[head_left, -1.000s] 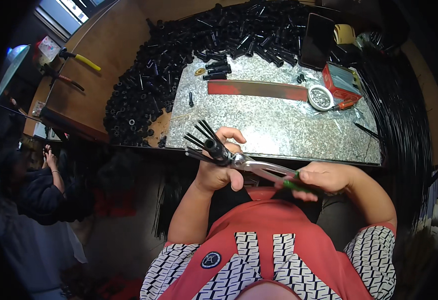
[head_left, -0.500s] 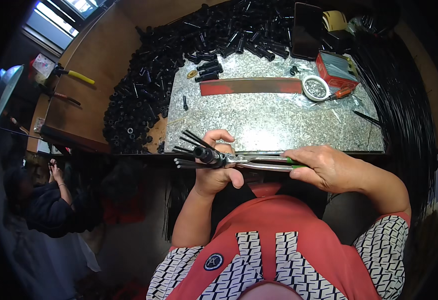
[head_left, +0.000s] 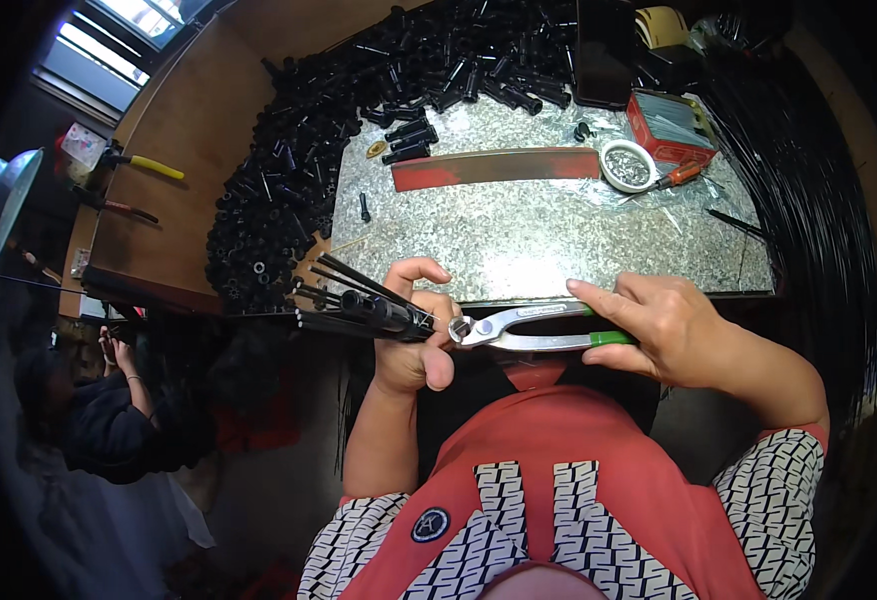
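My left hand [head_left: 404,368] is closed round a bundle of thin black rods [head_left: 344,274] with a black tubular fitting [head_left: 387,313] among them. Its thumb sticks out and the index finger curls above. Thin wire shows at the bundle's right end. In my right hand [head_left: 667,328] is a pair of end-cutting pincers [head_left: 519,328] with green grips. Their handles are spread, and the round jaws sit just right of the bundle, close to my left fingers. Whether the jaws touch the wire I cannot tell.
A speckled stone slab [head_left: 519,235] bears a red-brown flat bar [head_left: 499,168], a white bowl of small metal bits [head_left: 629,166] and a red box [head_left: 664,128]. Black fittings [head_left: 279,180] heap behind and left; long black rods [head_left: 799,180] lie right. Another person [head_left: 109,410] is at far left.
The pincers' handles have spread and their jaws have turned into fuller view. My left hand has shifted left with the bundle, whose rods now reach farther left.
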A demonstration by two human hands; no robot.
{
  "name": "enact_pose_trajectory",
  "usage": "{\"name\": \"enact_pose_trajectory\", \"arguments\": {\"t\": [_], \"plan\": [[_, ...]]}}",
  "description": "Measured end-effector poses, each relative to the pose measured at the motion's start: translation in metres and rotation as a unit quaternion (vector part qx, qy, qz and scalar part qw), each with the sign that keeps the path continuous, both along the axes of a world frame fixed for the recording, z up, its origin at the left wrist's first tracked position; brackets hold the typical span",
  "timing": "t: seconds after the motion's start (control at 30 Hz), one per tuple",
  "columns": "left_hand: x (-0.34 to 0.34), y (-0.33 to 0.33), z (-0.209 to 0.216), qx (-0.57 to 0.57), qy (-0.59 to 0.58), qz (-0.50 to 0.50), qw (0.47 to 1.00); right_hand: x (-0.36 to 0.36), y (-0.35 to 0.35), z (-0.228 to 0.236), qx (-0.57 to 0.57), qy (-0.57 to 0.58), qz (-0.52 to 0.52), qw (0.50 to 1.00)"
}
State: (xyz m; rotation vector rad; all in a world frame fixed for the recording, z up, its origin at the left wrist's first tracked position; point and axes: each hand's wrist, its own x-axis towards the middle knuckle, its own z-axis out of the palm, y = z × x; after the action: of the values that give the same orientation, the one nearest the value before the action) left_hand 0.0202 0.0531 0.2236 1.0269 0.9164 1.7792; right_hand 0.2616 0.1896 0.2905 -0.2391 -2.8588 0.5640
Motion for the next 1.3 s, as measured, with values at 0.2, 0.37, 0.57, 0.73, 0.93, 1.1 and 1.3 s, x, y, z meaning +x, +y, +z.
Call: {"name": "enact_pose_trajectory", "arguments": {"t": [0.2, 0.37, 0.57, 0.73, 0.93, 1.1, 1.3], "plan": [[0.002, 0.000, -0.003, -0.015, -0.013, -0.050, 0.999, 0.003, -0.001, 0.014, 0.084, 0.018, 0.011, 0.996], [0.008, 0.001, 0.003, -0.047, -0.012, -0.045, 0.998, 0.003, -0.001, 0.020, 0.108, 0.016, 0.016, 0.994], [0.010, 0.001, 0.000, -0.056, -0.010, -0.057, 0.997, 0.004, 0.000, 0.027, 0.116, -0.003, 0.025, 0.993], [0.009, -0.003, -0.004, -0.076, 0.024, -0.073, 0.994, 0.003, 0.001, 0.023, 0.096, -0.031, 0.035, 0.994], [0.007, -0.002, -0.001, -0.070, 0.025, -0.096, 0.993, 0.002, 0.002, 0.021, 0.043, -0.064, 0.027, 0.997], [0.005, -0.001, -0.007, -0.043, 0.006, -0.105, 0.993, -0.001, 0.006, 0.003, -0.123, -0.083, 0.045, 0.988], [0.003, -0.001, -0.001, -0.014, -0.005, -0.018, 1.000, 0.000, 0.007, -0.012, -0.315, -0.073, 0.004, 0.946]]}}
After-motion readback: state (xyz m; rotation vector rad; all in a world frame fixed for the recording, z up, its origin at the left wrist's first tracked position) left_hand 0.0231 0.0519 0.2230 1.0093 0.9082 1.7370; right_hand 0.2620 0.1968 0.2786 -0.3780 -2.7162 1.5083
